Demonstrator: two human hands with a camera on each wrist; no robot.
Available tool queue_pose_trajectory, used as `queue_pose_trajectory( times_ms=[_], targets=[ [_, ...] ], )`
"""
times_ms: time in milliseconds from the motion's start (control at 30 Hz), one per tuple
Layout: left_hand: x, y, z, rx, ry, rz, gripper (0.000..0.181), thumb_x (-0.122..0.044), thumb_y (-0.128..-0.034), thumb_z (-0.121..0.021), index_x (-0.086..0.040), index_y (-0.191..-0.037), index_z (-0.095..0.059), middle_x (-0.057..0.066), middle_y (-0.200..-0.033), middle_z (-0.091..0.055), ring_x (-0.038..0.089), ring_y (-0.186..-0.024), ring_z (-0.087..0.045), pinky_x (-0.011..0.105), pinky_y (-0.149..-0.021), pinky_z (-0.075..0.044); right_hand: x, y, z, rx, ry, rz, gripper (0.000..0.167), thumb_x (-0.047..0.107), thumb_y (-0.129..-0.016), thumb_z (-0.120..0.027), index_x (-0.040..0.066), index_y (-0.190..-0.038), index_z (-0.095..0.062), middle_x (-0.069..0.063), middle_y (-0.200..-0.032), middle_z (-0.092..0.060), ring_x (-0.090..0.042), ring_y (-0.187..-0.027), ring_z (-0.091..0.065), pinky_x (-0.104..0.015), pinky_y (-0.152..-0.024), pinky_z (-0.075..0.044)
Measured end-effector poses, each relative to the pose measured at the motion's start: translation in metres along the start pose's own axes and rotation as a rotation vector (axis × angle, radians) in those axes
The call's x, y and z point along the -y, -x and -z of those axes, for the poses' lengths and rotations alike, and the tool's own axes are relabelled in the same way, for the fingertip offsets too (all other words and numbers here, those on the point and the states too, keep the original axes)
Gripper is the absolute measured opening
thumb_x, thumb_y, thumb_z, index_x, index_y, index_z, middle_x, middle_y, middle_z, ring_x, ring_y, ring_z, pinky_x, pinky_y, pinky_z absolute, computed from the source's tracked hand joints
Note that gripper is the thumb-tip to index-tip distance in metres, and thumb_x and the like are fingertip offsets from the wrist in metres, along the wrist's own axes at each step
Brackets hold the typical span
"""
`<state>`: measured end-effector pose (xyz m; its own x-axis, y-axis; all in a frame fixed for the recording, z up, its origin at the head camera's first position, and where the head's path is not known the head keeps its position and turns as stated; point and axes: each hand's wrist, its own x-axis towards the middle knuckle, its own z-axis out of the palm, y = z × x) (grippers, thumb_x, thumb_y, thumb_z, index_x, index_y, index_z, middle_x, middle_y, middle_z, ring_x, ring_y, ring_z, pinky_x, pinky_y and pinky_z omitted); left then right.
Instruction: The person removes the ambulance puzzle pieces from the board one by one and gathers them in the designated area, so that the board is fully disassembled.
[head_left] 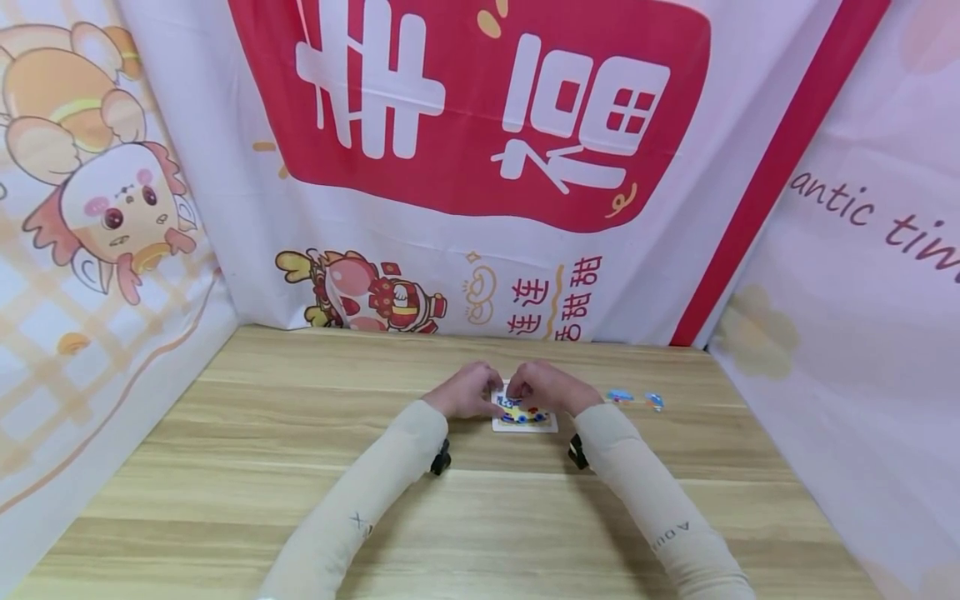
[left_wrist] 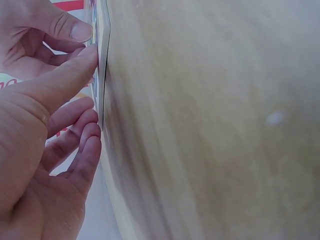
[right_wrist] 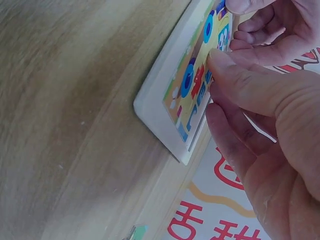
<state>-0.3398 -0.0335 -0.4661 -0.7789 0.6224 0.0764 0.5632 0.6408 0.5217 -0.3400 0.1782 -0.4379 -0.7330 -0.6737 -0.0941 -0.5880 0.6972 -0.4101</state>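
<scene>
White-rimmed rectangular board [head_left: 525, 428] with yellow, red and blue picture: on pale wood-grain tabletop [head_left: 480, 517], under both hands | left hand [head_left: 467, 392]: thumb at board's left side, fingers relaxed, parted from thumb | right hand [head_left: 553, 387]: bent over board, cannot tell whether pinching anything | two small flat blue pieces [head_left: 620, 395] [head_left: 655, 402]: right of board

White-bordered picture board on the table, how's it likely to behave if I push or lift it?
The board would probably stay stiff, since its visible edges look straight. It's likely light, judging by how thin it looks side-on. Lying flat on the tabletop, it should slide rather than roll or tip.
</scene>
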Motion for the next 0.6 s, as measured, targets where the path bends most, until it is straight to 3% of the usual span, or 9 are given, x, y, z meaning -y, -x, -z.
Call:
queue_pose_trajectory(
  times_ms=[600],
  targets=[
    [-0.0025, 0.0018, -0.0002, -0.009, 0.024, 0.018, 0.044, -0.022, -0.0846, -0.090, 0.000, -0.119, -0.073, 0.012, -0.116, -0.074, 0.026, -0.109, -0.066, 0.042, -0.103, -0.056, -0.0018, 0.0040, -0.0039, -0.082, -0.035, 0.004, 0.011, 0.002, -0.094, -0.077, 0.007, -0.104, -0.077, -0.004, -0.098, -0.076, -0.014, -0.089, -0.068, -0.029, -0.083, -0.060]
  ],
)
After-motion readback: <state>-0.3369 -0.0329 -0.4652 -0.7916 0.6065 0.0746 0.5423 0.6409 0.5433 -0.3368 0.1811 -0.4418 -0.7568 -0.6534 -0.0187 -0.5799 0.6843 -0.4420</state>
